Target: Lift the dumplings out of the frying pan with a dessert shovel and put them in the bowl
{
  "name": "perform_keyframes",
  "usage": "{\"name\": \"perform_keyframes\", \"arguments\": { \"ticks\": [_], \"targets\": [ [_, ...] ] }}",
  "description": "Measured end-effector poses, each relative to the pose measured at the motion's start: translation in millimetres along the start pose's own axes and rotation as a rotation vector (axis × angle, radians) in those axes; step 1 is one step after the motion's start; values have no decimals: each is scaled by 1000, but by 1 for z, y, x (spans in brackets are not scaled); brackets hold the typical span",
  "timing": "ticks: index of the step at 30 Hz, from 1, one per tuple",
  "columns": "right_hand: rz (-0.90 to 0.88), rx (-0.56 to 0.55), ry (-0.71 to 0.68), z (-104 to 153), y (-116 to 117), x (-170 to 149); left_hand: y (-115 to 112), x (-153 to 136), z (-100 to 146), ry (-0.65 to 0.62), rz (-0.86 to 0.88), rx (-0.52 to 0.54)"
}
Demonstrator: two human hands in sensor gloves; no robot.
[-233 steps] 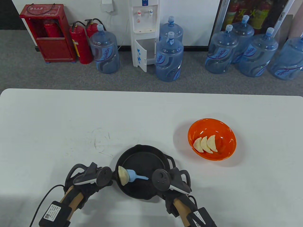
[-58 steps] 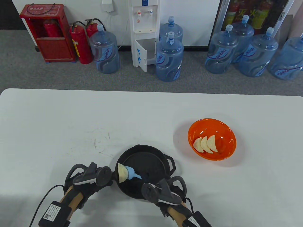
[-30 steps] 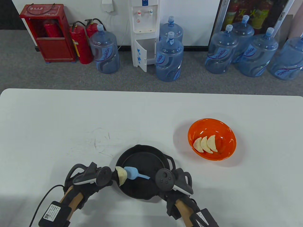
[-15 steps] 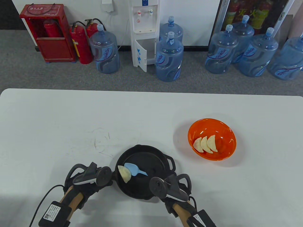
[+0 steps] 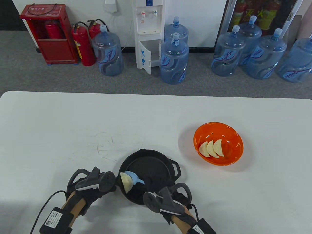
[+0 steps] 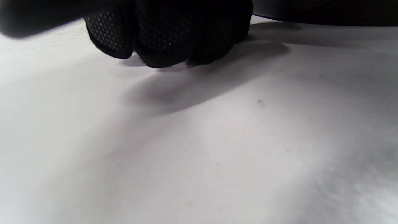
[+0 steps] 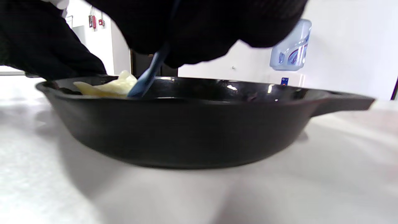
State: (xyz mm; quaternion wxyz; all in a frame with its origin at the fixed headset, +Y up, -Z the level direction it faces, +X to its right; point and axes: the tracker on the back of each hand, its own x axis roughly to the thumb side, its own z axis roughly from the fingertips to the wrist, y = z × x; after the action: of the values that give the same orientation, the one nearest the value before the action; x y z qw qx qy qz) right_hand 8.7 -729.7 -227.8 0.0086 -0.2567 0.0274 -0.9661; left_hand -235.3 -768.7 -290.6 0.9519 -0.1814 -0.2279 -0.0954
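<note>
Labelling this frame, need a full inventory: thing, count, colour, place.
frying pan: 1, black, table's near middle
dumpling in pan: 1, pale, pan's left wall
dessert shovel: 1, light blue, against that dumpling
bowl: 1, orange, table's right
dumplings in bowl: 3, pale
table: 1, white
water jugs: 7 in view, blue, floor
water dispenser: 1, white
fire extinguishers: 2, red, beside red cabinet
left hand: black glove, at pan's left side
right hand: black glove, grips shovel

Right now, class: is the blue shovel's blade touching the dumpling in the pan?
Touching. In the table view the blue shovel overlaps the dumpling's edge inside the pan; the right wrist view shows its blade meeting the dumpling without a gap.
</note>
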Motion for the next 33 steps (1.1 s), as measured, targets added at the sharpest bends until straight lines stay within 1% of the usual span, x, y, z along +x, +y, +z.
{"name": "perform_keyframes", "arguments": {
  "ticks": [6,9,11,16,18,21,24,28,33],
  "targets": [
    [-7,37,-3,5,-7,0,1,1,0,20,-12,-7],
    [-26,105,3,5,-5,-1,1,1,0,19,1,-11],
    [-62,139,4,5,-3,-3,1,2,0,22,-2,-15],
    [-152,179,-4,5,-6,-8,1,2,0,25,1,-20],
    [-202,222,-16,5,-4,-7,1,2,0,29,4,-21],
    [-194,213,-11,5,-4,-6,1,1,0,33,10,-23],
    [-265,221,8,4,-3,-10,1,1,0,34,12,-24],
    [-416,278,42,1,2,-20,1,0,0,33,15,-25],
    [-549,300,63,-1,5,-35,1,0,0,29,19,-24]
  ]
}}
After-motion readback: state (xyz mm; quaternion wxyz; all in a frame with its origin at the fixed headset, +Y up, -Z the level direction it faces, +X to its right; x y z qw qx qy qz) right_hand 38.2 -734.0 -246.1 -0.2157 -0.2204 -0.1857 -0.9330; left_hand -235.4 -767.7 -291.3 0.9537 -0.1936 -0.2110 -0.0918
